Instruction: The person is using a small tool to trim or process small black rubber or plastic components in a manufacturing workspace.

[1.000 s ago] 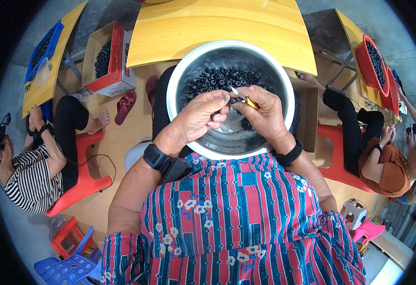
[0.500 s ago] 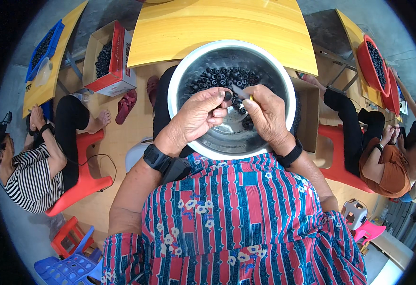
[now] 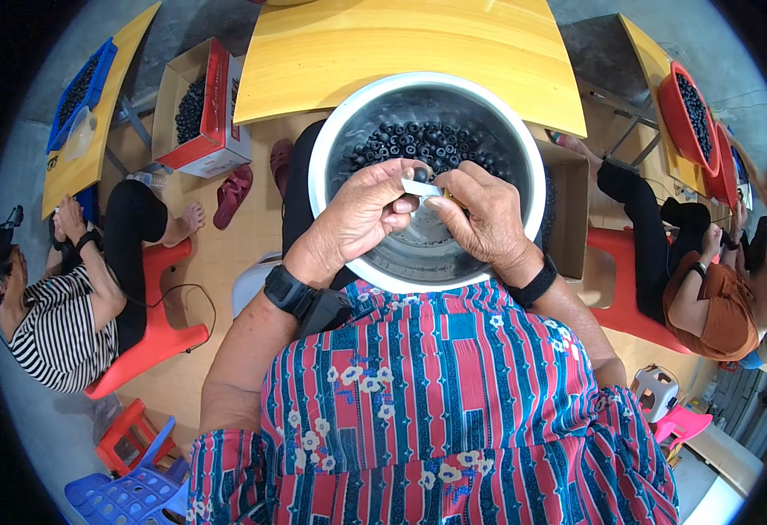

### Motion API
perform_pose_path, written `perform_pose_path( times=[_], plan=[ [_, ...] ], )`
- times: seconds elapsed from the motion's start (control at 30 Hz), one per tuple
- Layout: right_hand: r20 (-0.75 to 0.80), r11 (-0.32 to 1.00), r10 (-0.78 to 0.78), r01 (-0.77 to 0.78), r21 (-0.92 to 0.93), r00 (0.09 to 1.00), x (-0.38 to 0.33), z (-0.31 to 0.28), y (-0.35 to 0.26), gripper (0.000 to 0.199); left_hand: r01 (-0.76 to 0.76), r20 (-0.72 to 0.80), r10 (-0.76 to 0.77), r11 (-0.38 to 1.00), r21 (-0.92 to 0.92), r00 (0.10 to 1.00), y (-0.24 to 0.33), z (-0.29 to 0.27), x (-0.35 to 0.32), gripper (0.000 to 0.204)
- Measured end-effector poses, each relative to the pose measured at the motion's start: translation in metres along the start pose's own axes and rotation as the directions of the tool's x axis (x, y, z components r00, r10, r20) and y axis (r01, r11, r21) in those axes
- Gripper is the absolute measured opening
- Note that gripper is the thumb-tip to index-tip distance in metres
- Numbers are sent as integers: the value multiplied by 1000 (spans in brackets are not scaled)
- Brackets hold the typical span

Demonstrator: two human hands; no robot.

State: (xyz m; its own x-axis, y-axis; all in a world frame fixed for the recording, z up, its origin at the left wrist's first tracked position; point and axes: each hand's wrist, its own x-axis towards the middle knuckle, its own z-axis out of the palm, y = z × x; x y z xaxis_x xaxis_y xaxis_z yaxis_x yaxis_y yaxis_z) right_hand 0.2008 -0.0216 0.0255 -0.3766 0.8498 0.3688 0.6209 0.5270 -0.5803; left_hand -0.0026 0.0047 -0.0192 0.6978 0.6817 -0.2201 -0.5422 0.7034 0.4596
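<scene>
Over a wide metal basin (image 3: 321,166) my two hands meet. My left hand (image 3: 368,208) pinches a small round black piece (image 3: 421,175) between thumb and fingers. In my right hand (image 3: 486,213) is a small knife (image 3: 422,189), its yellow handle mostly covered by the fingers. The pale blade points left and lies against the black piece, close to my left thumb. Below, several black ring-shaped pieces (image 3: 440,140) with holes in them are heaped toward the far side of the basin.
A yellow wooden table (image 3: 410,44) stands beyond the basin. At left is an open carton (image 3: 219,114) of black pieces; another carton (image 3: 569,206) sits right of the basin. Seated people (image 3: 73,324) work at left and right, near a blue tray (image 3: 103,66) and red basins (image 3: 671,96).
My right hand has turned and shifted slightly left. The knife blade, which pointed up and left beside the black piece, now lies nearly level across it. My left hand stays in place.
</scene>
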Motion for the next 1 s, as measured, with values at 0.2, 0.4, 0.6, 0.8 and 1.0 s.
perform_pose_path(
  times=[0.2, 0.4, 0.6, 0.8, 1.0],
  plan=[
    [5, 1000, 19, -19, -10, 1000, 0, 0, -1, 21, -16, -9, 16, 999, -36, 1000, -1, -1, -1, 19],
    [-10, 1000, -5, 5, -4, 1000, 0, 1, 1, 22, 1, -31, -3, 999, -49, 1000, -2, -1, -2, 19],
    [-15, 1000, -14, 14, -24, 1000, 0, 0, -1, 21, -2, -4, 2, 1000, -18, 1000, -2, -2, -2, 21],
    [-26, 998, -12, 11, -54, 1000, 0, 1, -1, 21, -17, 16, 17, 1000, 17, 1000, -1, 3, -2, 22],
    [-31, 997, -13, 11, -83, 999, 0, 3, 0, 20, -26, 4, 25, 999, 21, 1000, -1, 4, -2, 21]
  ],
)
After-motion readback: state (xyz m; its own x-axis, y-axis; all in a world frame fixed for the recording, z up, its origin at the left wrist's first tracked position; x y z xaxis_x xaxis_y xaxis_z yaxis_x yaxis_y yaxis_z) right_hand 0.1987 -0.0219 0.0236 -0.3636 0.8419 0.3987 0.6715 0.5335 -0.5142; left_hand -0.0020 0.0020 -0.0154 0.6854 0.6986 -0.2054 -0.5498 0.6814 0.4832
